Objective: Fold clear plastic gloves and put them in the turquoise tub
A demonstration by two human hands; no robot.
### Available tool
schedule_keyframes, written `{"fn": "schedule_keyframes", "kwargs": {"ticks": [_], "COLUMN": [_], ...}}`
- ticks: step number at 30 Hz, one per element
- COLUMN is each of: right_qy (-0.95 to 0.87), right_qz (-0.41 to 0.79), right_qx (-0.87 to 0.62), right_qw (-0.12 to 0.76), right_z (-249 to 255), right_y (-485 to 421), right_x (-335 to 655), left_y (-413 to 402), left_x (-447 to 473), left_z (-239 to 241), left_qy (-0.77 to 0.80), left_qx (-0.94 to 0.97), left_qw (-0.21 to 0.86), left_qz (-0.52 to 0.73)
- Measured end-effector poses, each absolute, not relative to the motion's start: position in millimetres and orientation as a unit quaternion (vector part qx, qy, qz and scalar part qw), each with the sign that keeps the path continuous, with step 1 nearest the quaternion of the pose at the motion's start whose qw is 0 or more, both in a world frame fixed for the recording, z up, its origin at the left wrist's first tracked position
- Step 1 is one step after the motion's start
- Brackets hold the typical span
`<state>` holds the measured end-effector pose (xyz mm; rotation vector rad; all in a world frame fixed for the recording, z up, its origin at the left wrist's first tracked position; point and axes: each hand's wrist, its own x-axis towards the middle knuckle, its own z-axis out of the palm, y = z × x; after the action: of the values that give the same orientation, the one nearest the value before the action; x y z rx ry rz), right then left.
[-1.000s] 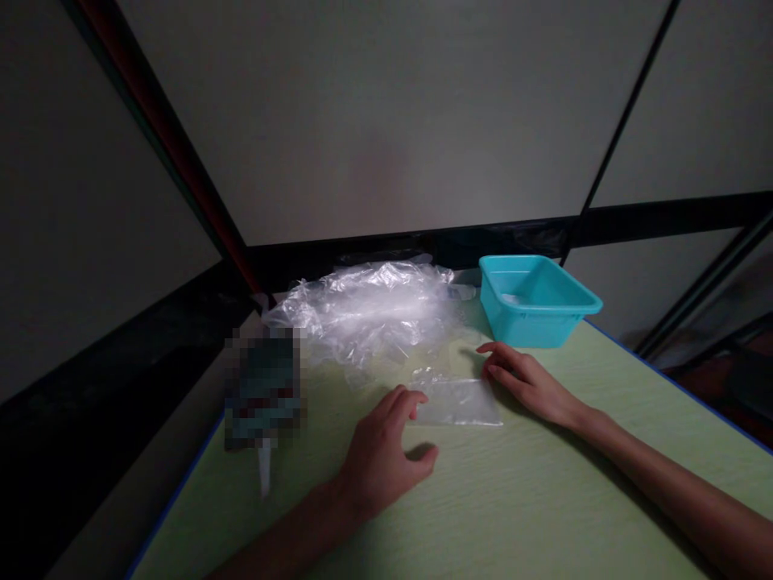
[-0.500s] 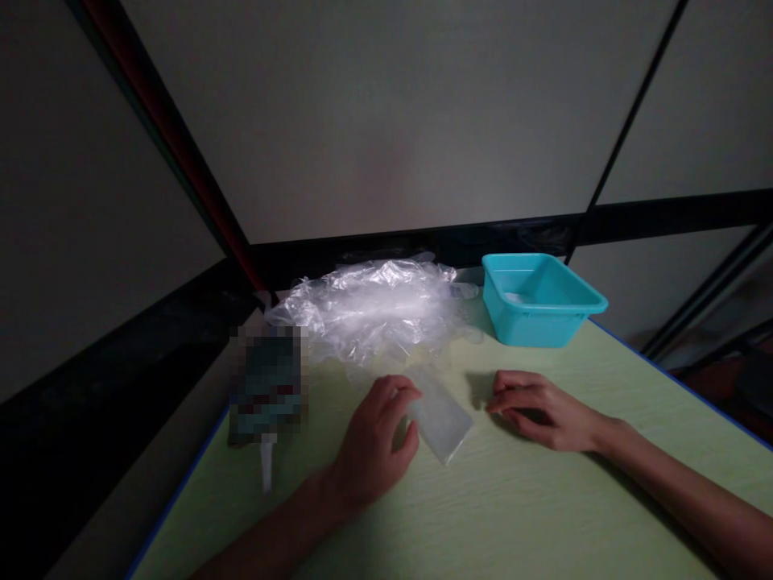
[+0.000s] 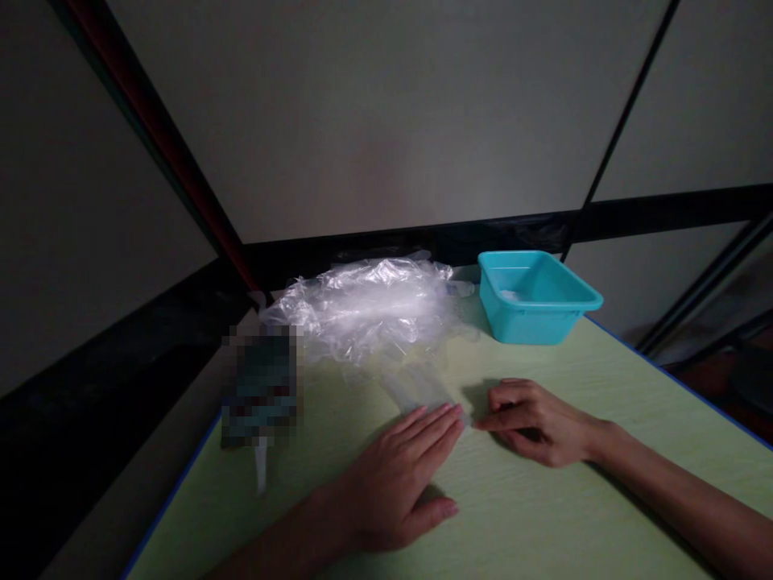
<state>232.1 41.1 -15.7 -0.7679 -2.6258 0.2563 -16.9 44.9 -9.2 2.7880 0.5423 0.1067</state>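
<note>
A small clear plastic bag [image 3: 416,387] lies flat on the table. My left hand [image 3: 404,471] is open over the near end of the bag, its fingers stretched out flat on it and the thumb apart, hiding part of the bag. At the bag's right corner, my right hand [image 3: 535,423] has its index finger extended, with the tip at or just beside the edge. The other fingers of that hand are loosely bent, and I see nothing held in them.
Behind the bag a heap of crumpled clear plastic [image 3: 374,302] lies along the wall. A turquoise basin [image 3: 535,318] with something white inside stands at the back right. At the left is a blurred dark item [image 3: 262,387]. Blue edging [image 3: 172,499] borders the table.
My left hand has gone from a loosely curved grip beside the bag to lying flat across its near end. My right hand has come slightly nearer me, index finger reaching to the bag's corner.
</note>
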Motion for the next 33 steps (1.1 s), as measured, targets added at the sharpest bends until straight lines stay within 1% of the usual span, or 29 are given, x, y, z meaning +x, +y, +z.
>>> {"fn": "schedule_keyframes", "kwargs": {"ticks": [5,10,15,23,33], "right_qy": [-0.926,-0.935,-0.935,-0.929,-0.93], "right_qz": [0.027,-0.05,-0.12,-0.147,-0.184], "right_qx": [-0.302,-0.291,-0.268,-0.255,-0.239], "right_qw": [0.225,0.198,0.199,0.226,0.208], "right_z": [-22.6,-23.1,-18.8,-22.4,-22.7], "right_y": [45.7,48.1,47.2,50.2,50.4], "right_x": [227.3,222.0,217.7,217.6,217.0], "left_y": [45.2,45.1,44.2,43.9,43.8], "left_x": [-16.8,-16.7,-16.3,-15.7,-14.9], "left_z": [-10.5,-13.2,-11.5,-9.6,-9.9], "left_qy": [0.193,0.197,0.193,0.192,0.186], "left_qx": [0.97,0.968,0.968,0.968,0.97], "left_qw": [0.143,0.146,0.15,0.153,0.151], "left_qz": [0.036,0.048,0.052,0.052,0.043]}}
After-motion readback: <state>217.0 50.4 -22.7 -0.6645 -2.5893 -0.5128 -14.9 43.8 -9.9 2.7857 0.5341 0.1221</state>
